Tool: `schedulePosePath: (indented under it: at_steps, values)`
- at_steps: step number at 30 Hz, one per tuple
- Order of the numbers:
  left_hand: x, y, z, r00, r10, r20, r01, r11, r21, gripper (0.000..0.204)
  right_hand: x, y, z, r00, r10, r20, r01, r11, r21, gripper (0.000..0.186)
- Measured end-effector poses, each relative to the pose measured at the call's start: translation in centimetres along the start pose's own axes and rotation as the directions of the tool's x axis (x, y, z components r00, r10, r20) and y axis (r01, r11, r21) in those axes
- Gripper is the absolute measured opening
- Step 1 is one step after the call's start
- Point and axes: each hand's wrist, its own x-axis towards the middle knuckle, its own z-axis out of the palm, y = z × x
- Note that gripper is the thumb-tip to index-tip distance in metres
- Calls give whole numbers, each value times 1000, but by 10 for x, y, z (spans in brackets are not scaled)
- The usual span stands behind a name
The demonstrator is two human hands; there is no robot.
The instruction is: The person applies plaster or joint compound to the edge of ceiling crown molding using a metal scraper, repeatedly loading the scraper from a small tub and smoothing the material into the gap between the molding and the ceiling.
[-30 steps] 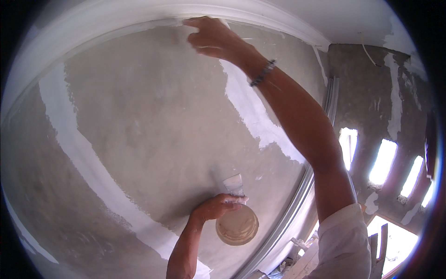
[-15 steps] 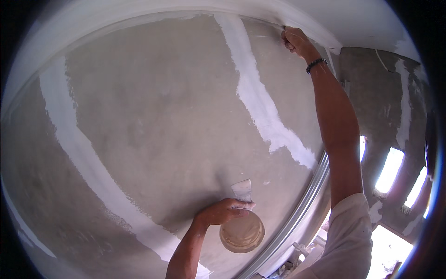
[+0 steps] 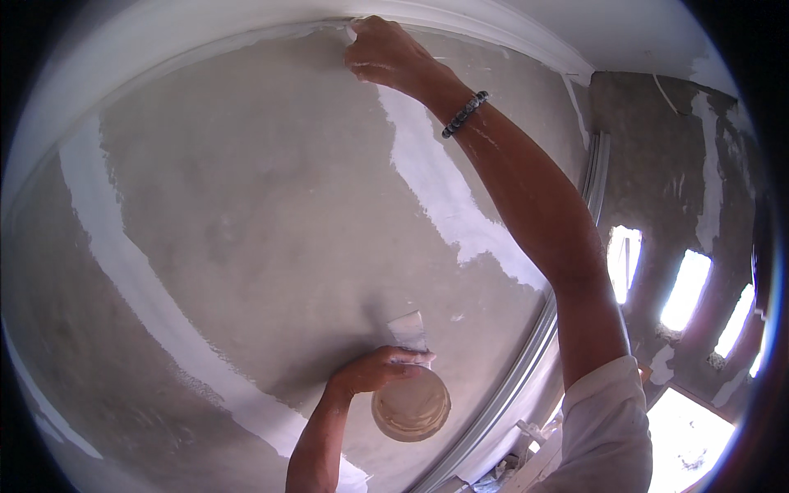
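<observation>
Low in the middle, my left hand (image 3: pixel 378 370) is closed on a round tub (image 3: pixel 411 407) with beige, paste-like contents or inner surface. The same hand holds a putty knife (image 3: pixel 407 330), its whitish blade pointing up above the thumb. My right hand (image 3: pixel 385 53) is raised at the top of the wall, against the white cornice (image 3: pixel 493 23). Its fingers are curled closed, and a pale edge shows beside them; what they hold is mostly hidden. The grey wall (image 3: pixel 271 189) carries a white filler band (image 3: pixel 436 168) running down below my right hand.
Another white filler band (image 3: pixel 140 271) crosses the wall at left. Long metal profiles (image 3: pixel 526 345) lean along the wall's right side. Farther right, a grey wall (image 3: pixel 641 156) has several bright slot openings (image 3: pixel 685 287). Assorted clutter (image 3: pixel 514 460) lies at the lower right.
My right hand has moved left along the cornice, from near the right corner to above the white band. The left hand still holds the tub and putty knife, slightly shifted left in view.
</observation>
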Motion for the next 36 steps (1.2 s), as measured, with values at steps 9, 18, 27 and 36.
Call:
schedulePosePath:
  at_steps: [9, 18, 27, 36]
  values:
    - [-6, -2, -1, 999, 42, -2, -42, 999, 13, 42, -35, 17, 4, 834, 546, 73, -551, 821, 152, 39]
    - [0, -7, -2, 998, 61, -1, -61, 997, 42, 44, -155, 153, 11, 905, 415, 95, -394, 900, -185, 16]
    - [-4, -8, -1, 995, 94, -33, -89, 989, 118, 44, 6, -10, -1, 826, 476, 303, -468, 279, 838, 23]
    - [7, -17, 0, 993, 118, -12, -116, 987, 113, 45, 101, -109, 22, 883, 79, -463, 208, 818, 536, 10]
